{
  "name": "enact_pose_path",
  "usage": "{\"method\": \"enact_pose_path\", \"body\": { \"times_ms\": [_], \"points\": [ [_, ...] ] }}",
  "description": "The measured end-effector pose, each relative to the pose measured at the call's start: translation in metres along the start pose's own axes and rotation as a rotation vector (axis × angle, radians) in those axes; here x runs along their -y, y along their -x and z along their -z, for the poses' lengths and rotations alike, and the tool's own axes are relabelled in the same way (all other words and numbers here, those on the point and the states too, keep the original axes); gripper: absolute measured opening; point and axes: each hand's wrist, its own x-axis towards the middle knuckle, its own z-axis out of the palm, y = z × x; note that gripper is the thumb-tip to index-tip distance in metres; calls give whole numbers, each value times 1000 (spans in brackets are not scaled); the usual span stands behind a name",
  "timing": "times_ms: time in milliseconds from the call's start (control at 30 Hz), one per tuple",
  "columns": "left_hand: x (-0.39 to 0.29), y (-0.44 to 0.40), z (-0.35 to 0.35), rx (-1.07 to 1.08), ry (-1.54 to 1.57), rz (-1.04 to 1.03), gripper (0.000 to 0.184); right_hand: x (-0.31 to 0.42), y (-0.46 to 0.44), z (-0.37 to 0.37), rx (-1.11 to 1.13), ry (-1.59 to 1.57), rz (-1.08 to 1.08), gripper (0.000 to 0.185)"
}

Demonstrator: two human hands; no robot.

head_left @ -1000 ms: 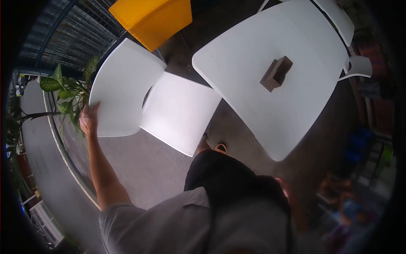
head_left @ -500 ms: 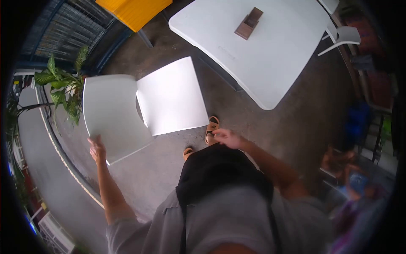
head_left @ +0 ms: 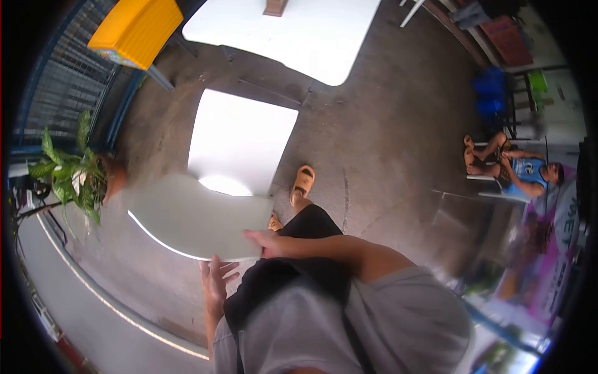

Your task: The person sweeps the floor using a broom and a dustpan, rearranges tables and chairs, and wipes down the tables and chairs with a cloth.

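Note:
A white chair (head_left: 187, 215) stands in front of me, its pale backrest nearest my body and its bright seat (head_left: 243, 137) beyond. My right hand (head_left: 266, 242) is closed on the right end of the backrest's near edge. Just left of it, my left hand (head_left: 215, 283) has its fingers spread, with the fingertips at the underside of that same edge. Whether those fingertips bear any of the chair's weight, I cannot tell. The chair's legs are hidden beneath it.
Ahead is a white table (head_left: 299, 43) with a brown wooden object (head_left: 275, 7) on it. A yellow table (head_left: 137, 31) is at the far left. A potted plant (head_left: 68, 171) stands left of the chair, beside a kerb (head_left: 112, 299). At right, a person (head_left: 526, 168) sits.
My right hand has come from beside my body onto the backrest. The chair has turned, and my left hand has shifted right along its edge. My view has swung right.

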Motion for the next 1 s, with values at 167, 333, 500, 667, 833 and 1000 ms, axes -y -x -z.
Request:
{"method": "enact_pose_path", "body": {
  "times_ms": [167, 333, 500, 667, 833, 1000],
  "points": [
    [-2, -16, 35, -5, 822, 187, 86, 33, 72, 78, -103, 12, 224, 36],
    [59, -75, 13, 417, 863, 107, 65, 77, 174, 164, -245, 149, 256, 42],
    [61, -60, -62, 672, 573, 308, 35, 116, 231, 275, -408, 160, 271, 39],
    [63, -20, -217, 514, 221, 461, 35, 183, 322, 393, -333, 73, 332, 35],
    [61, 42, -415, 673, 99, 586, 40, 248, 462, 498, -463, 75, 525, 33],
    [61, 40, -605, 714, 133, 530, 40, 313, 524, 631, -369, -25, 864, 37]
  ]
}}
